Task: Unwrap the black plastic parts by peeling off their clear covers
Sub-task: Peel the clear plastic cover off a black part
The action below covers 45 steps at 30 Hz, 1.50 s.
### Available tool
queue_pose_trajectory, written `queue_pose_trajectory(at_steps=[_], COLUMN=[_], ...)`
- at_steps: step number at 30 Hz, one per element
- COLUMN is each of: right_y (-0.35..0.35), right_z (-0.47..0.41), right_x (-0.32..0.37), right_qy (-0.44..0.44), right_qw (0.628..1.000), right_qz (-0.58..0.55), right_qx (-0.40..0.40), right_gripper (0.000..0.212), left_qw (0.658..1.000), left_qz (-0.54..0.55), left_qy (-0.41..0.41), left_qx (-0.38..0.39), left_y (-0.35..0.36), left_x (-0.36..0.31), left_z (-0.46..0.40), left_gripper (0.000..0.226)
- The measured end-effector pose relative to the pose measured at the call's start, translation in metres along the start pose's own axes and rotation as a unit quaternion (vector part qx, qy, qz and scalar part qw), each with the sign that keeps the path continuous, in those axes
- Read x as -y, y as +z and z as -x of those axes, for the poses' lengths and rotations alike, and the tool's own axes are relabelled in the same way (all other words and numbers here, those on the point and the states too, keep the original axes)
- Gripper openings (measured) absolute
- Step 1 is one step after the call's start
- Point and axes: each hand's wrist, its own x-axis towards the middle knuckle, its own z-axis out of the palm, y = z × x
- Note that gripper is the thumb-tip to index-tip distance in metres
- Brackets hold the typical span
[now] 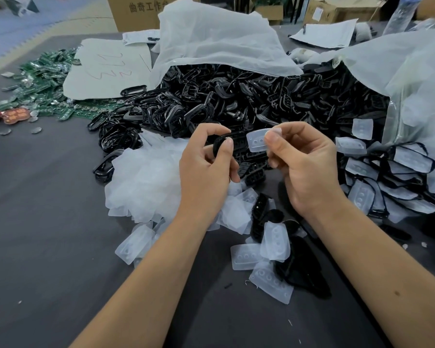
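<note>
My left hand (206, 162) grips a black plastic part (236, 144) at its left end, thumb on top. My right hand (304, 159) pinches a clear cover (258, 141) between thumb and forefinger, just right of the part and partly lifted off it. A heap of loose clear covers (146, 182) lies to the left of my hands. More covers (274, 243) lie under my wrists. Wrapped parts (397, 177) are stacked at the right. A big pile of black parts (236, 101) spills from a white bag behind my hands.
A white bag (211, 38) drapes over the black pile, and a clear bag (417, 79) sits at the right. Green circuit boards (43, 89) lie at the far left beside a white sheet (106, 69). Cardboard boxes (136, 11) stand behind. The dark table (48, 222) shows at the lower left.
</note>
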Motion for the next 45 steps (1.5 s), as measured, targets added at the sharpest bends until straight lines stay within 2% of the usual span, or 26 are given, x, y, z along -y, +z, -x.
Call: queue_pose_trajectory(at_steps=[3,6,13,30,41,45], right_y=[0.001,0.003,0.004,0.005,0.010,0.010], right_z=[0.001,0.002,0.003,0.000,0.004,0.005], right_x=[0.000,-0.003,-0.006,-0.010,-0.009,-0.007], right_qy=[-0.004,-0.029,-0.073,-0.084,-0.140,-0.140], right_qw=[1.000,0.996,0.980,0.969,0.931,0.931], right_qz=[0.016,0.085,0.183,0.232,0.332,0.333], right_qx=[0.012,0.008,-0.016,-0.031,-0.061,-0.055], right_gripper=[0.009,0.004,0.007,0.012,0.017,0.016], left_qw=[1.000,0.999,0.998,0.995,0.993,0.993], left_qz=[0.005,0.028,0.045,0.024,0.021,0.023], left_qy=[-0.007,-0.024,-0.044,-0.073,-0.083,-0.087], left_qx=[0.009,0.022,0.032,0.066,0.077,0.077], left_y=[0.001,0.001,0.001,0.004,0.004,0.004], left_x=[0.001,0.000,-0.001,-0.008,-0.009,-0.009], left_z=[0.000,0.000,0.000,0.003,0.004,0.004], left_gripper=[0.012,0.014,0.028,0.034,0.034,0.035])
